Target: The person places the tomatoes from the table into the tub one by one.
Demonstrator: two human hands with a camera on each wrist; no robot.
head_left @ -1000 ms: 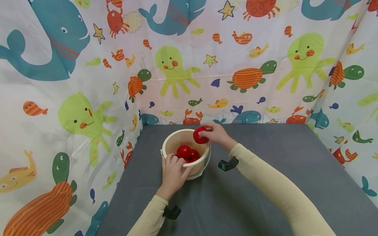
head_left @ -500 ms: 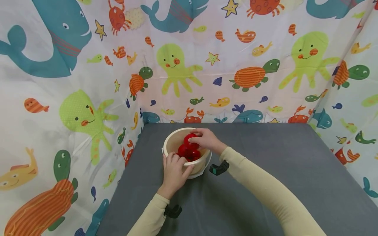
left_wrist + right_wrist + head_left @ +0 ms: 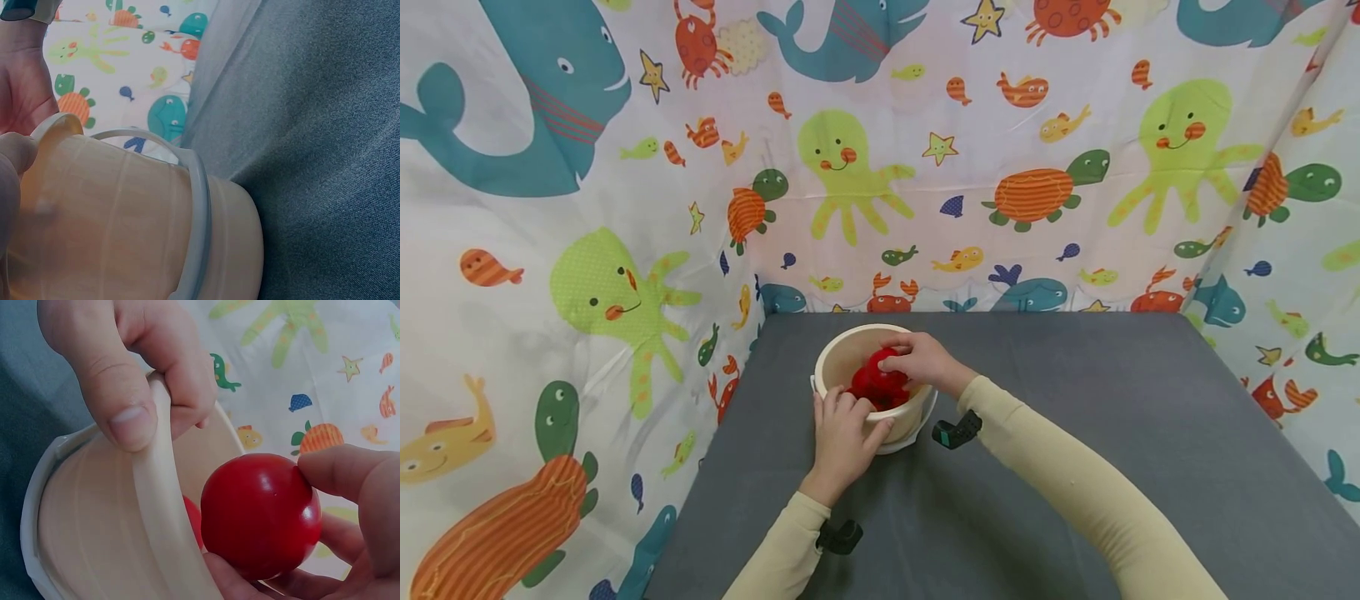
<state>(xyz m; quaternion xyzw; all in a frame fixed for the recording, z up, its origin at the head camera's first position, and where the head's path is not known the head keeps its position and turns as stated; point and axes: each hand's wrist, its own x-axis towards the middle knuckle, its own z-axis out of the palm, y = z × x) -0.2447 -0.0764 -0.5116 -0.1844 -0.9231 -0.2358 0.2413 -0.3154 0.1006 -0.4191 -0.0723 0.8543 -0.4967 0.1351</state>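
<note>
A cream plastic bucket (image 3: 841,360) stands on the grey-covered table, leaning a little. My left hand (image 3: 838,442) grips its near rim, thumb outside and fingers inside, as the right wrist view shows. My right hand (image 3: 927,364) reaches in over the far right rim and holds a glossy red tomato-like ball (image 3: 259,515) between thumb and fingers. More red balls (image 3: 865,385) lie in the bucket beneath it, partly hidden by the hands and rim. In the left wrist view the bucket's pale handle (image 3: 200,219) hangs down around its side.
Grey cloth (image 3: 1060,400) covers the table on both sides of the bucket. A curtain (image 3: 925,250) printed with sea animals closes off the back, left and right. Black bands with small devices (image 3: 957,429) sit on both wrists.
My right hand has carried the red tomato-like ball from the bucket's right rim leftward and down into the bucket, onto the others. My left hand keeps its grip on the rim.
</note>
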